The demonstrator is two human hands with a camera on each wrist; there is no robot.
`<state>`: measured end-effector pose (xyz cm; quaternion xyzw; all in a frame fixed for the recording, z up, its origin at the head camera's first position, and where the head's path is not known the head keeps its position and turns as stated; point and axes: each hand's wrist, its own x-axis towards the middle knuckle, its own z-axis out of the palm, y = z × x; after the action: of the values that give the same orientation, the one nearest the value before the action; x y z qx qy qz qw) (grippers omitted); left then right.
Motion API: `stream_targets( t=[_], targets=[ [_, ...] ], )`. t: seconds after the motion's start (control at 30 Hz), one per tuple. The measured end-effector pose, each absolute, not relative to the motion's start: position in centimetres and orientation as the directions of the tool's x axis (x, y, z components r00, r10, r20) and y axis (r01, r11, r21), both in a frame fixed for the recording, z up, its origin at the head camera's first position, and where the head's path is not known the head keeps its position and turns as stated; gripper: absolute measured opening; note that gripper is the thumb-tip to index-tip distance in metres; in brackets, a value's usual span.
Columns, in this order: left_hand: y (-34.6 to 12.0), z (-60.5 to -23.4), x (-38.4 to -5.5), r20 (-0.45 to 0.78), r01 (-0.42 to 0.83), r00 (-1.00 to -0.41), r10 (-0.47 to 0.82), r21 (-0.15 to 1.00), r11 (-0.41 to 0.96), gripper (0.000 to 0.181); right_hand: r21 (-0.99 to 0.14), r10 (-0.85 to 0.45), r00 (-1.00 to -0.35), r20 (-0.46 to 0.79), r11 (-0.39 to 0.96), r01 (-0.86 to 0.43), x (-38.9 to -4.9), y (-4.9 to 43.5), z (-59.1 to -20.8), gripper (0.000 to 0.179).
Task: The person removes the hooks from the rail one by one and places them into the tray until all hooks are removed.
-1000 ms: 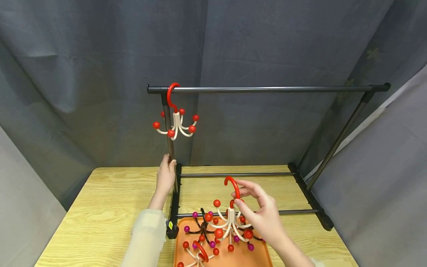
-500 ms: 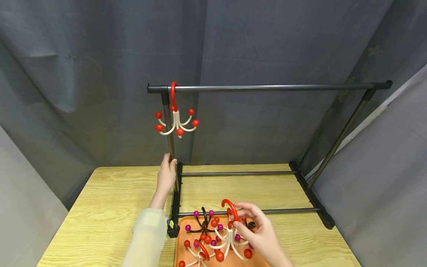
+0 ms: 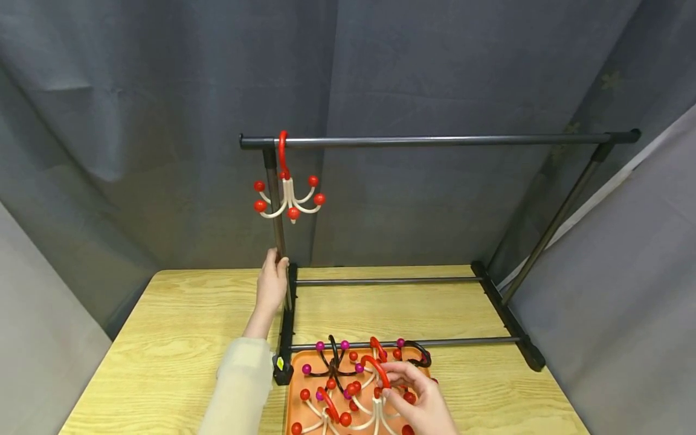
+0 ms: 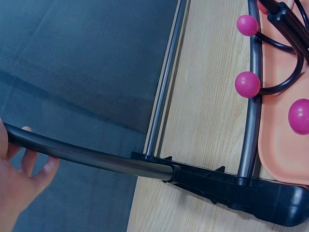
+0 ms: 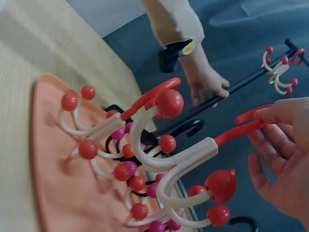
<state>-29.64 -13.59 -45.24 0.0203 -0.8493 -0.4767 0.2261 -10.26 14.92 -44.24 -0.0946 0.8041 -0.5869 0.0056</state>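
Observation:
My left hand (image 3: 270,287) grips the left upright pole (image 3: 276,226) of a black metal rack; in the left wrist view its fingers curl around the pole (image 4: 96,158). With thumb and fingers my right hand (image 3: 420,396) pinches the red hook of a white multi-arm hanger (image 3: 377,408) with red ball tips. The hanger is low over an orange tray (image 5: 53,164). Several other hangers lie in the tray, among them a black one (image 3: 333,364) with magenta balls and a white one (image 3: 328,411) with a red hook. Another white hanger (image 3: 288,190) hangs from the rack's top bar (image 3: 435,141), at its left end.
Two lower crossbars join the rack's black feet (image 3: 508,317); the front crossbar (image 3: 473,341) runs right behind the tray. Wood-grain table (image 3: 163,350) surface extends on both sides. Grey curtains (image 3: 435,72) surround the back and sides.
My right hand has come down and toward me with the white hanger, closer to the tray. The hanger on the top bar has turned slightly. My left hand stays on the pole.

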Motion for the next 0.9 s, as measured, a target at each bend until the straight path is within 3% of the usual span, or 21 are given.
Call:
stream_targets(
  t=[0.47,0.73,0.9],
  targets=[
    [-13.5,-45.3,-29.6,0.398,0.189,-0.876,-0.273,0.803,0.565,0.028,-0.944,-0.184,-0.977,0.112,0.287,-0.162,-10.2,15.8,-48.2,0.026],
    [-13.6,-45.3,-29.5,0.373,0.173,-0.889,-0.267,0.812,0.557,0.031,-0.952,-0.119,-0.991,0.062,0.29,-0.094,-9.6,15.8,-47.8,0.025],
    [-13.6,-45.2,-29.5,0.376,0.178,-0.888,-0.264,0.811,0.557,0.027,-0.956,-0.126,-0.988,0.09,0.267,-0.121,-9.4,15.6,-47.2,0.024]
  ],
)
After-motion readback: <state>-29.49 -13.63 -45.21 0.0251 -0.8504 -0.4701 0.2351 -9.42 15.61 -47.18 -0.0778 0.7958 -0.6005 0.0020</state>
